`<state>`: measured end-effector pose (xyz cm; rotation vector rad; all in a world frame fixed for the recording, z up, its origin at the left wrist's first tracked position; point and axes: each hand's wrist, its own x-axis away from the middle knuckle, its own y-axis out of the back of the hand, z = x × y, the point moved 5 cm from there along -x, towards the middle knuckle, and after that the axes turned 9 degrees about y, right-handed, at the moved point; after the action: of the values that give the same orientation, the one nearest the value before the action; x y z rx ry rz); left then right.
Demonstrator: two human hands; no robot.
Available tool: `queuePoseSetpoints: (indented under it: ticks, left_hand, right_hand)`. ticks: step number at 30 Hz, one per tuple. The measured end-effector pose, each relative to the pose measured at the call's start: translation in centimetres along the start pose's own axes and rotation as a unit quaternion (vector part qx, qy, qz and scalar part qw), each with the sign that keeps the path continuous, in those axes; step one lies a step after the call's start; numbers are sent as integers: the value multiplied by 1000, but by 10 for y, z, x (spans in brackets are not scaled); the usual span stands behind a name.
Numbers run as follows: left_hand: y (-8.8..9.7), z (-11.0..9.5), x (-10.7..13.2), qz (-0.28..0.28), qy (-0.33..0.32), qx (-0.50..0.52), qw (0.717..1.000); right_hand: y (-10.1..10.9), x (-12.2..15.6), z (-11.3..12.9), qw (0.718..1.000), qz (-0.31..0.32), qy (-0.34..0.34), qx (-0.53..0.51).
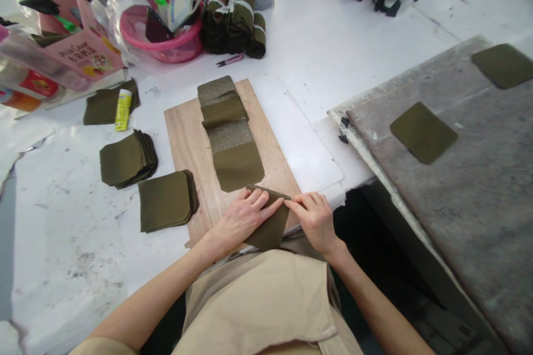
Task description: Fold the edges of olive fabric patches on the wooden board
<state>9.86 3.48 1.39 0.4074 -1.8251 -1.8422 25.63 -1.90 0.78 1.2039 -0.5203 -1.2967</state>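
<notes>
An olive fabric piece (pixel 270 227) lies at the near end of a wooden board (pixel 183 144), hanging a little over its edge. My left hand (pixel 244 216) lies flat on it, fingers stretched out and pressing it down. My right hand (pixel 314 216) pinches the piece's top right edge between thumb and fingers. Just beyond, a row of overlapping olive pieces (pixel 229 133) runs up the board, some showing a paler backing.
Two stacks of olive pieces (pixel 127 158) (pixel 166 199) sit left of the board, with a glue stick (pixel 123 110) on more fabric. A pink bowl (pixel 166 44), tied bundles (pixel 233 25) and snips (pixel 230 59) stand behind. At the right, a grey padded surface (pixel 458 188) holds two pieces (pixel 422 132) (pixel 503 65).
</notes>
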Motion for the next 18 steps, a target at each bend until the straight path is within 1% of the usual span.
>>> queuePoseSetpoints:
  ticks: [4, 9, 13, 18]
  left_hand:
    - [-1, 0, -1, 9, 0, -5, 1000]
    - [1, -1, -2, 13, -2, -5, 1000]
    - [1, -1, -1, 12, -2, -7, 1000]
    - [2, -1, -2, 13, -1, -8, 1000]
  right_hand:
    - [-1, 3, -2, 999, 5, -11, -30]
    - [-2, 5, -4, 998, -6, -33, -55]
    - [-2, 4, -5, 998, -5, -36, -50]
    - [-2, 4, -4, 999, 5, -21, -24]
